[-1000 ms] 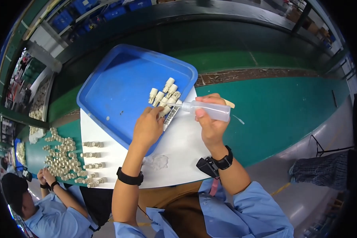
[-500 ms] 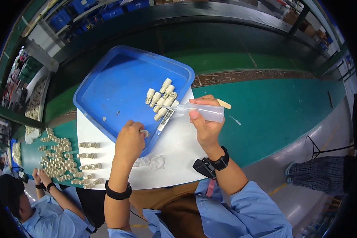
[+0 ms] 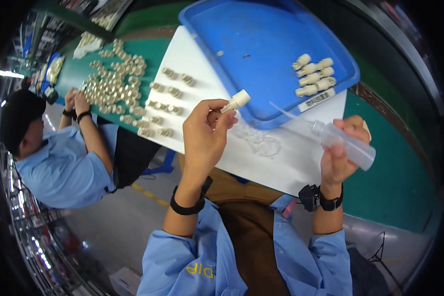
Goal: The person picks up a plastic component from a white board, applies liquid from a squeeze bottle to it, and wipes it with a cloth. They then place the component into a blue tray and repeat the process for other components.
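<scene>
My left hand (image 3: 204, 135) pinches a cream cylindrical fitting (image 3: 239, 99) with a narrower metal end, just beyond the near edge of the blue tray (image 3: 266, 54). Its cream end points up and to the right. Wrapped in my right hand (image 3: 336, 165) is a translucent squeeze bottle (image 3: 349, 144). The bottle lies nearly level, its thin nozzle (image 3: 288, 110) pointing left over the tray's near rim, apart from the fitting. Several similar fittings (image 3: 316, 79) lie grouped at the tray's right side.
White sheet (image 3: 222, 158) covers the table under the tray; crumpled clear plastic (image 3: 264, 143) lies on it. Rows of metal-ended parts (image 3: 174, 92) stand left, with a dense cluster (image 3: 116, 81) beyond. A co-worker (image 3: 66, 153) sits at the left, hands at that cluster.
The view has swung left, shifting the scene rightward. My left hand has lifted the fitting up from the tray's near edge. The bottle's nozzle has moved away from the grouped fittings.
</scene>
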### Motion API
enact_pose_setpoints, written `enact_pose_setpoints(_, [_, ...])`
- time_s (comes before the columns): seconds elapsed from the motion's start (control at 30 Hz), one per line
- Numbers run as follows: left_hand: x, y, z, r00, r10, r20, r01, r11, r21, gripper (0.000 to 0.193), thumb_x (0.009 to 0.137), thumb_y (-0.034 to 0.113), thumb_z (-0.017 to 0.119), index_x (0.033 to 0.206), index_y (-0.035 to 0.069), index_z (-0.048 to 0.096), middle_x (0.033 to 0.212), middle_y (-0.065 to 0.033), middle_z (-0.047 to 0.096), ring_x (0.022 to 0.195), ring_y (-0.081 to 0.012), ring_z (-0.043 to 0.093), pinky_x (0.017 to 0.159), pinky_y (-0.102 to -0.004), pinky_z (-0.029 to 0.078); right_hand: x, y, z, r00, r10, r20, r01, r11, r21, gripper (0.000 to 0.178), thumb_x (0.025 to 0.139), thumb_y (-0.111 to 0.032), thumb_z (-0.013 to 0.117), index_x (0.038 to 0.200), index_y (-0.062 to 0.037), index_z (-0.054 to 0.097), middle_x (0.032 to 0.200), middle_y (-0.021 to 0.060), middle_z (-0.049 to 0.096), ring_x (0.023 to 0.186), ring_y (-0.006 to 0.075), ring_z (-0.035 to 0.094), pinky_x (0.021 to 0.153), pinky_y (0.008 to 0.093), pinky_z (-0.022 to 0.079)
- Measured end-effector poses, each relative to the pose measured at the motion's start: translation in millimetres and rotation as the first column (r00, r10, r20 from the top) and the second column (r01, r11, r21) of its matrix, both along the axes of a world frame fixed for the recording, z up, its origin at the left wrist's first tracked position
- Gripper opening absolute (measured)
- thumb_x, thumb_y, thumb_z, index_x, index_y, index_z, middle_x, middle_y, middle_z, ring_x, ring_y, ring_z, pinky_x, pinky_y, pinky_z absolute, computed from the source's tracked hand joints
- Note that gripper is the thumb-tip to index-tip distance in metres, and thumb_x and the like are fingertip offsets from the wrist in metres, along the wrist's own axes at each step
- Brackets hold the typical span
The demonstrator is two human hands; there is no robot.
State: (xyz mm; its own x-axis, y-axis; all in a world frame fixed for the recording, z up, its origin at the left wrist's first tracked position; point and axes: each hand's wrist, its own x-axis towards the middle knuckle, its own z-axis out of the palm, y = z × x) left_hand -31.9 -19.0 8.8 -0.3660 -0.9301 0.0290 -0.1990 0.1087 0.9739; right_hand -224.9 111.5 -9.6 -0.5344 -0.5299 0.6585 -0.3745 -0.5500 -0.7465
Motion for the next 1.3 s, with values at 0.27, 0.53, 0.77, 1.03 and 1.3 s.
enact_pose_setpoints(0.27, [12, 22, -30, 0.986, 0.112, -0.123, -0.133, 0.976, -0.171, 0.017, 0.076, -0.006, 0.063, 0.091, -0.003, 0.055, 0.080, -0.0104, 0.059, 0.064, -0.0159, 0.062, 0.058, -0.0224, 0.050, 34, -1, 3, 0.959, 0.128, -0.253, -0.120, 0.992, 0.047, 0.033, 0.068, -0.015, 0.071, 0.092, -0.0044, 0.052, 0.090, 0.0143, 0.056, 0.067, 0.0160, 0.053, 0.058, 0.0259, 0.046])
enact_pose_setpoints(0.53, [6, 29, -34, 0.995, 0.096, 0.037, -0.066, 0.876, -0.478, 0.022, 0.074, -0.009, 0.064, 0.093, -0.003, 0.055, 0.083, -0.0110, 0.057, 0.071, -0.0152, 0.062, 0.063, -0.0231, 0.052, 36, -4, 0, 0.959, 0.087, -0.271, -0.073, 0.995, 0.064, 0.034, 0.064, -0.013, 0.074, 0.089, -0.0047, 0.053, 0.088, 0.0140, 0.061, 0.061, 0.0154, 0.052, 0.052, 0.0238, 0.044])
enact_pose_setpoints(0.77, [4, 28, -40, 0.996, 0.092, 0.021, -0.059, 0.783, -0.619, 0.025, 0.070, -0.013, 0.065, 0.092, -0.002, 0.056, 0.085, -0.0127, 0.058, 0.071, -0.0175, 0.061, 0.059, -0.0240, 0.053, 33, -5, 3, 0.936, 0.052, -0.348, -0.031, 0.997, 0.066, 0.034, 0.063, -0.013, 0.075, 0.089, -0.0048, 0.054, 0.086, 0.0134, 0.063, 0.062, 0.0159, 0.054, 0.051, 0.0239, 0.044])
enact_pose_setpoints(1.03, [2, 30, -43, 0.993, 0.116, 0.030, -0.069, 0.753, -0.654, 0.026, 0.069, -0.013, 0.066, 0.091, -0.002, 0.056, 0.083, -0.0132, 0.058, 0.070, -0.0191, 0.062, 0.056, -0.0248, 0.053, 34, -5, 7, 0.925, 0.045, -0.378, -0.010, 0.995, 0.095, 0.034, 0.065, -0.013, 0.075, 0.090, -0.0046, 0.054, 0.085, 0.0134, 0.063, 0.065, 0.0171, 0.057, 0.051, 0.0233, 0.045])
enact_pose_setpoints(1.3, [2, 31, -41, 0.990, 0.090, -0.107, -0.128, 0.886, -0.445, 0.020, 0.073, -0.008, 0.066, 0.089, -0.003, 0.056, 0.081, -0.0118, 0.058, 0.069, -0.0178, 0.063, 0.058, -0.0240, 0.053, 33, -5, 9, 0.917, 0.051, -0.396, -0.008, 0.994, 0.108, 0.034, 0.065, -0.012, 0.075, 0.090, -0.0043, 0.054, 0.084, 0.0136, 0.062, 0.066, 0.0174, 0.058, 0.051, 0.0232, 0.046])
